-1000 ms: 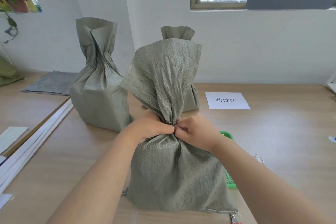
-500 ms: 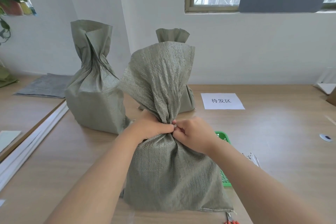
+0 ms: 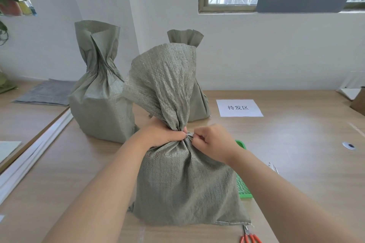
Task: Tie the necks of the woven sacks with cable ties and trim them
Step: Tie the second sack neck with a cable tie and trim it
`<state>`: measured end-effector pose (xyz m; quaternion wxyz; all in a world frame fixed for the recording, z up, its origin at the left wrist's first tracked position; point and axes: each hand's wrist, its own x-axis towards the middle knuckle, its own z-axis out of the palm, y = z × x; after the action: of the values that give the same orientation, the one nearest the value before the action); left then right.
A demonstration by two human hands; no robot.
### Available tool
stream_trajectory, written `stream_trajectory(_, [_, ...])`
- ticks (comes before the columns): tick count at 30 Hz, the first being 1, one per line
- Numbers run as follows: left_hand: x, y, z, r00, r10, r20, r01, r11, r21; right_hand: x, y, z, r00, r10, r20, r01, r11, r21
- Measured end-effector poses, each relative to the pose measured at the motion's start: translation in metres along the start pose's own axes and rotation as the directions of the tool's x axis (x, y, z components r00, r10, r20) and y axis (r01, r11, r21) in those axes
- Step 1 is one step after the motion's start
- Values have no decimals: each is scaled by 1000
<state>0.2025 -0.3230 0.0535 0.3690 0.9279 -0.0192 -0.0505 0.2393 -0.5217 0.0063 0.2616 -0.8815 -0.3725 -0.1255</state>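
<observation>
A grey-green woven sack (image 3: 183,185) stands upright on the table in front of me, its neck gathered tight. My left hand (image 3: 160,134) clasps the neck from the left. My right hand (image 3: 212,140) pinches at the neck from the right, fingers closed; a thin pale band shows between the two hands, too small to make out. A second sack (image 3: 100,102) with a twisted neck stands behind on the left. A third sack (image 3: 195,102) is mostly hidden behind the front one. Red-handled cutters (image 3: 249,237) lie at the near edge.
A green basket (image 3: 244,185) sits behind the front sack on the right. A white paper label (image 3: 239,107) lies further back. Pale cable ties (image 3: 273,166) lie by my right forearm. Folded grey sacks (image 3: 45,94) rest at back left. White strips (image 3: 33,154) run along the left.
My right hand has drawn a little away from the left one, opening a small gap at the neck. The view has shifted slightly, bringing the cutters into sight.
</observation>
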Motion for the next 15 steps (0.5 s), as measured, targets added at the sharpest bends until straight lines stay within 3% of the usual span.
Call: stream_trajectory(15, [5,-3,5,999,21,-47,-25,995,-94,-24,22,-6,987,155,-52,-147,979,139])
